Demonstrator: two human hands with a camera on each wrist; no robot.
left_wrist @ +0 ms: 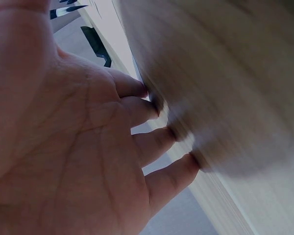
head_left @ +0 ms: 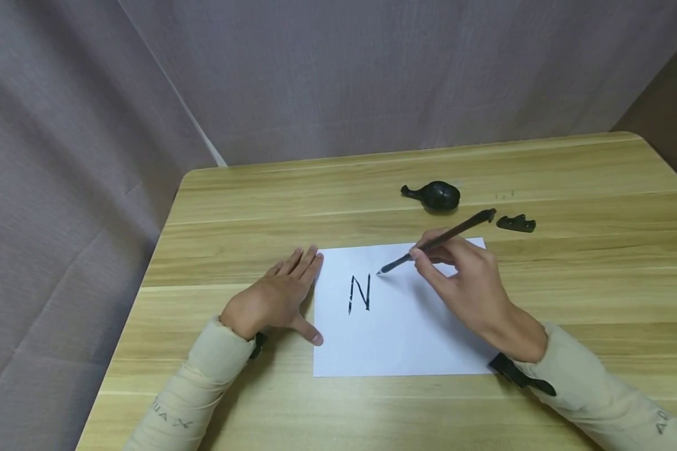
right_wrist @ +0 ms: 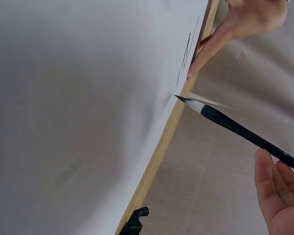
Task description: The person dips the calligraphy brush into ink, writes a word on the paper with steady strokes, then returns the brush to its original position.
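Note:
My right hand point(head_left: 468, 291) pinches a dark-handled ink brush point(head_left: 448, 236) between thumb and fingers. Its tip points down at the white paper point(head_left: 383, 351), just right of the top of a black letter N point(head_left: 361, 293). The right wrist view shows the brush point(right_wrist: 250, 136) with white bristles darkening to a fine black point, close over the paper. With fingers spread, my left hand point(head_left: 276, 300) rests at the sheet's left edge, thumb and fingertips right at the border. In the left wrist view the palm point(left_wrist: 73, 137) faces the camera, fingertips against the wooden table.
Behind the paper on the wooden table point(head_left: 248, 213) lies a glossy black gourd-shaped object point(head_left: 440, 196). To its right is a small black peaked piece point(head_left: 516, 223), like a brush rest. A grey curtain point(head_left: 372, 75) hangs along the table's far and left sides.

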